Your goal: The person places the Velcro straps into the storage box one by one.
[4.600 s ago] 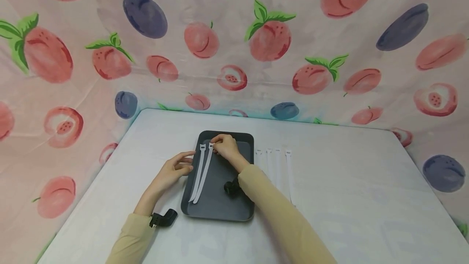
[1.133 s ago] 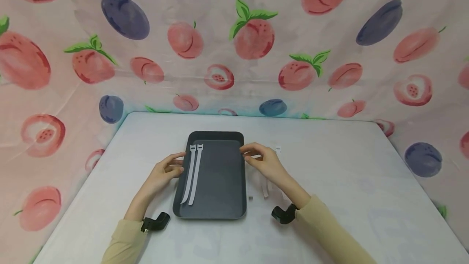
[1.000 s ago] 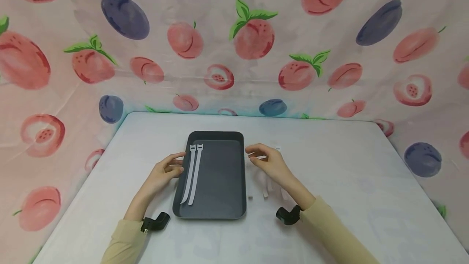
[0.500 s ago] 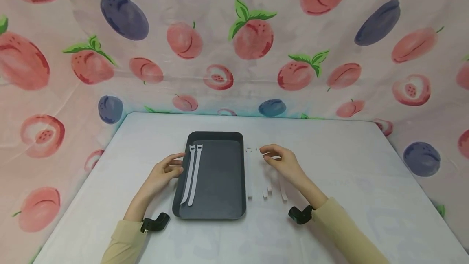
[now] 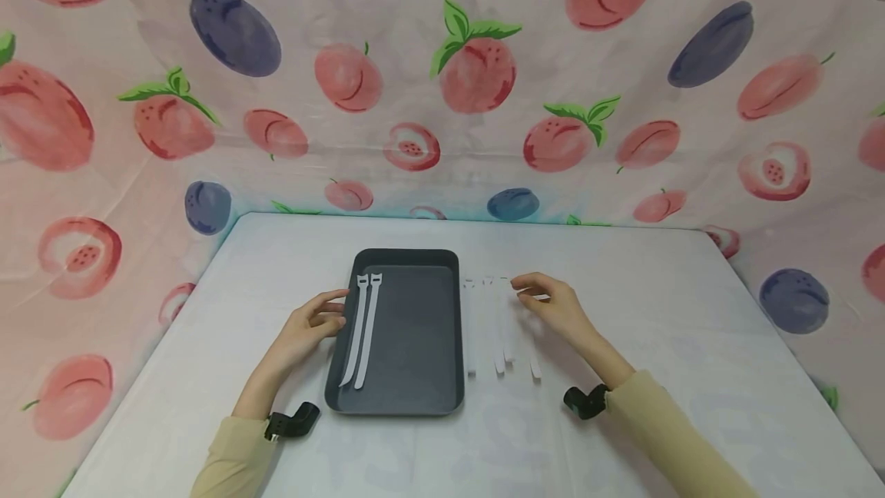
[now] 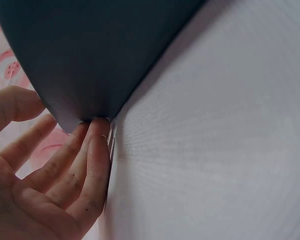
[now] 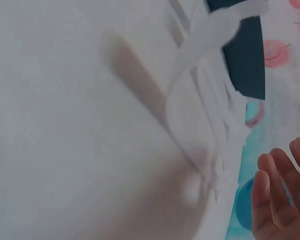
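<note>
Two white hook-and-loop cable ties (image 5: 367, 333) with slotted heads lie side by side along the left of the dark grey tray (image 5: 422, 375). My left hand (image 5: 314, 327) is at the tray's left side. In the left wrist view its fairly straight fingers touch the tray's outer wall, with the thumb by the rim. My right hand (image 5: 556, 310) hovers right of the tray with loosely bent fingers and nothing visible in them. Its fingertips are close to the head of one of several loose white cable ties (image 5: 499, 329), whose tail ends curl up.
The loose ties lie roughly parallel on the white tabletop (image 5: 657, 313), close to the tray's right edge. Behind the table hangs a fruit-print cloth (image 5: 408, 21). Each wrist wears a black camera (image 5: 293, 419).
My right hand has let go of the second tie in the tray and moved right, past the tray's edge to the loose ties. The left hand stays at the tray.
</note>
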Demonstrator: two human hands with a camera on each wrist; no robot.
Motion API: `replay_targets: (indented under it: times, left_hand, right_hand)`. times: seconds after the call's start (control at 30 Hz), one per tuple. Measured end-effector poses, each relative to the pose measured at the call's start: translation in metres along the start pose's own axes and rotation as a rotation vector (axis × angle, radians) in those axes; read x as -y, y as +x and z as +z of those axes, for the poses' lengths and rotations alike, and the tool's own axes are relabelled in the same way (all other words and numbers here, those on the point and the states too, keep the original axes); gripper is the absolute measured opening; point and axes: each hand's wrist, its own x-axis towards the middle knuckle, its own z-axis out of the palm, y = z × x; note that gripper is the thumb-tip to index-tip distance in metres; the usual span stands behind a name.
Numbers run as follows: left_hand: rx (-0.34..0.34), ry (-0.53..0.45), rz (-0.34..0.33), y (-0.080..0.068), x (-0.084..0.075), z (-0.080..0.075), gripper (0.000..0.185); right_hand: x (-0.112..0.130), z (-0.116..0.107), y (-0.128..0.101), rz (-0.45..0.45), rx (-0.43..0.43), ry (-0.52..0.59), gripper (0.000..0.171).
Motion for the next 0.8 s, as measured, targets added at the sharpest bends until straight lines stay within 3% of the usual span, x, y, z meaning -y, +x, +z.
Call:
replay_targets:
  times: [0.23, 0.63, 0.8]
  left_hand:
    - [0.000, -0.008, -0.004, -0.001, 0.000, 0.000, 0.050]
    - [-0.006, 0.011, -0.018, -0.001, -0.001, 0.000, 0.050]
    - [0.003, -0.003, -0.011, -0.001, -0.001, -0.001, 0.050]
  right_hand:
    - [-0.010, -0.004, -0.001, 0.038, 0.003, -0.049, 0.026]
    - [-0.028, -0.014, 0.004, -0.026, -0.043, -0.076, 0.025]
    - [-0.033, -0.016, 0.010, 0.055, -0.042, -0.092, 0.028]
